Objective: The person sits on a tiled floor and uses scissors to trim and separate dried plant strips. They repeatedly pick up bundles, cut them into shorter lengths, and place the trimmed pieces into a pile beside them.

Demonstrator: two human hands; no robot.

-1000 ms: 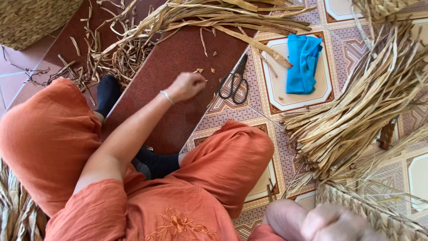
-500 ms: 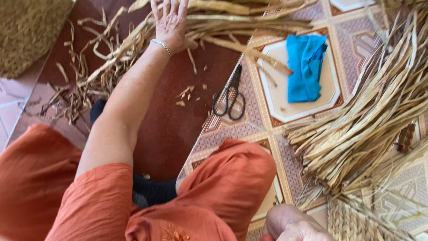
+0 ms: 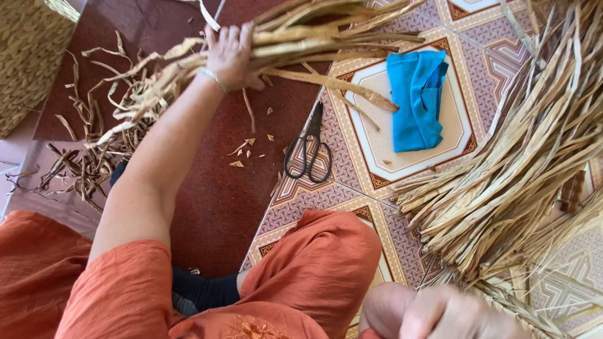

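While the right hand (image 3: 440, 314) sits blurred at the bottom edge of the frame, its fingers curl inward in a loose fist; whether it holds anything cannot be told. Just beside it, on the right, a woven mat edge (image 3: 534, 307) and a large heap of flat pale straw strips (image 3: 515, 188) fan upward and rightward across the patterned floor tiles (image 3: 326, 207). Orange trouser knees (image 3: 320, 263) and a dark sock (image 3: 207, 292) fill the lower middle. Beyond the knee, black scissors (image 3: 308, 150) lie closed on the tile border, handles toward the person, blades pointing away. Small straw offcuts (image 3: 248, 150) are scattered just left of them on the dark red floor (image 3: 207, 201). A folded blue cloth (image 3: 418, 100) rests on a cream tile further right, well apart from both hands. Farther off, the left hand (image 3: 229, 56), arm fully extended and a thin bracelet (image 3: 213, 78) at the wrist, is closed around a bundle of dried straw strips (image 3: 308, 37). Bundle long axis runs roughly left to right, rising slightly to the right; its smoother ends point toward the upper right, frayed curled ends (image 3: 119, 107) trail to the left. One loose strip (image 3: 339, 85) slants down toward the cloth. A woven basket (image 3: 28, 56) stands at far upper left.
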